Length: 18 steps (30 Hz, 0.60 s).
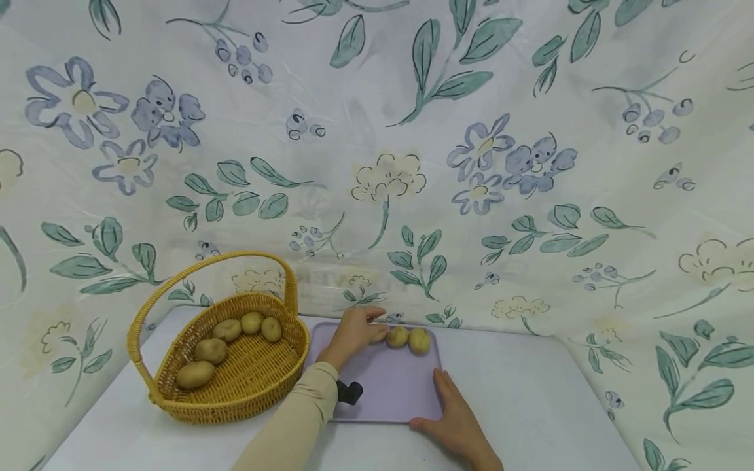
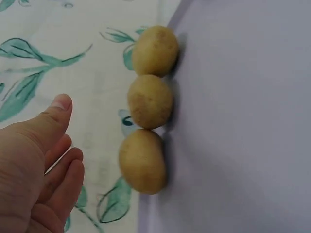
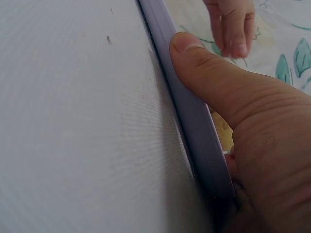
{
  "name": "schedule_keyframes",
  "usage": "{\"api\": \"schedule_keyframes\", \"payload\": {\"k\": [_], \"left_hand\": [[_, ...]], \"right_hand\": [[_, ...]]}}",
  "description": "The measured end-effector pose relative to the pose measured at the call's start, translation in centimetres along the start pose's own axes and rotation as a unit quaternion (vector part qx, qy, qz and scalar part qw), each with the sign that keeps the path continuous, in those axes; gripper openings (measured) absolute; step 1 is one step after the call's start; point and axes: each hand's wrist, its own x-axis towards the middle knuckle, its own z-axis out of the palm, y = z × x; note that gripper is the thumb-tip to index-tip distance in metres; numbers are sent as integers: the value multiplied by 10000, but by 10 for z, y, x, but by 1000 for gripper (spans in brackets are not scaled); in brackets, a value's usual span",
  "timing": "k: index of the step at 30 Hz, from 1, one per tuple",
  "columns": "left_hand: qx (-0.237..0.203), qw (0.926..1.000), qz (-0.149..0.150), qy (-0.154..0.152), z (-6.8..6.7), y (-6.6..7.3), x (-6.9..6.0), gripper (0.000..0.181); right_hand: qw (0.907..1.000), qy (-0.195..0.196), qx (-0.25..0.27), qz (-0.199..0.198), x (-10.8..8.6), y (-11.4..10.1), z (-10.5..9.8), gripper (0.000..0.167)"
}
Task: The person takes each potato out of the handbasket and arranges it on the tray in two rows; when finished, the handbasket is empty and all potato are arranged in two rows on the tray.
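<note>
Three potatoes stand in a row along the far edge of a lilac tray (image 1: 391,386): the right one (image 1: 419,341), the middle one (image 1: 397,337), and the left one (image 2: 143,161), partly hidden by my hand in the head view. My left hand (image 1: 351,335) hovers by the left potato. In the left wrist view that hand (image 2: 36,170) is apart from the potatoes, fingers loosely bent and holding nothing. At the tray's near right corner, my right hand (image 1: 453,418) holds the rim, thumb (image 3: 209,68) on the front edge and fingers along the right side.
Left of the tray stands a yellow wicker basket (image 1: 235,413) with a tall handle and several potatoes (image 1: 211,351) along its inner left and far side. The white table (image 1: 518,392) ends at a floral cloth (image 1: 389,229) behind. A black wrist strap piece (image 1: 350,392) sticks out from my left wrist.
</note>
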Motion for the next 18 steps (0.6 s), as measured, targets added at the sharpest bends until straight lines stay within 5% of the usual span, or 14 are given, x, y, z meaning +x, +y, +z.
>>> {"api": "schedule_keyframes", "payload": {"k": [18], "left_hand": [[280, 9980, -251, -517, -67, 21, -4, 32]], "right_hand": [[10000, -26, -12, -27, 0, -1, -1, 123]]}}
